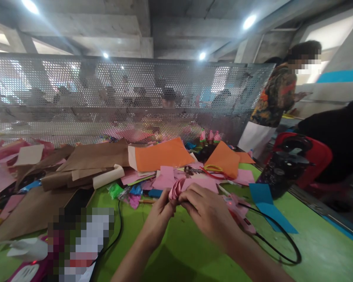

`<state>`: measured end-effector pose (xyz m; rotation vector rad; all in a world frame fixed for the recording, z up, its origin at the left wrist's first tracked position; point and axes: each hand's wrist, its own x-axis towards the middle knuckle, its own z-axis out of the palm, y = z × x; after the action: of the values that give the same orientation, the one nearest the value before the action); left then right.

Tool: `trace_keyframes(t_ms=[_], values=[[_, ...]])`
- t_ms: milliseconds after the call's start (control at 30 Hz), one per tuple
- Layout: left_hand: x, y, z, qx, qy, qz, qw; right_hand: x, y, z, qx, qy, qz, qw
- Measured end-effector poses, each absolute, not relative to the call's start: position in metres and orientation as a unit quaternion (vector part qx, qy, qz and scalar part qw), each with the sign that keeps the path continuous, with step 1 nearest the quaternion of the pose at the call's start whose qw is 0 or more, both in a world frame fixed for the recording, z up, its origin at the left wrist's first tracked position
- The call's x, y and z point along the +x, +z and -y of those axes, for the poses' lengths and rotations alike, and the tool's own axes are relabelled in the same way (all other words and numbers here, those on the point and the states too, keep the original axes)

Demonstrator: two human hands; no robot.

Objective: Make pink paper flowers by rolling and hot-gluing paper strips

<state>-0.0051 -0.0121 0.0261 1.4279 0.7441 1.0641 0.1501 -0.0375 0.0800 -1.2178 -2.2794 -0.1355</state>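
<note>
- We've got a screen [129, 88] behind our table [176, 254]
- paper sheets [164, 154] all over the back
- paper bit [175, 190] between our left hand [161, 209] and right hand [206, 207]
- glue gun [244, 224] right of those, bottle [285, 168] further right
- power strip [28, 272] front left

The pleated paper [175, 189] is pink, the desk [179, 244] lime green, the large sheet [97, 156] brown, the paper rectangle [164, 154] orange, the folded strip [261, 197] blue, the glue gun [246, 225] pink, the perforated panel [120, 84] dotted grey.
</note>
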Motion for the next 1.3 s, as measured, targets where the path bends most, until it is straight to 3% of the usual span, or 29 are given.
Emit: trace_keyframes(t_ms=[1300], values=[[-0.0036,0.0189,0.0105,0.584,0.445,-0.319,0.600,0.1576,0.0788,0.0357,-0.448,-0.028,0.867,0.218]])
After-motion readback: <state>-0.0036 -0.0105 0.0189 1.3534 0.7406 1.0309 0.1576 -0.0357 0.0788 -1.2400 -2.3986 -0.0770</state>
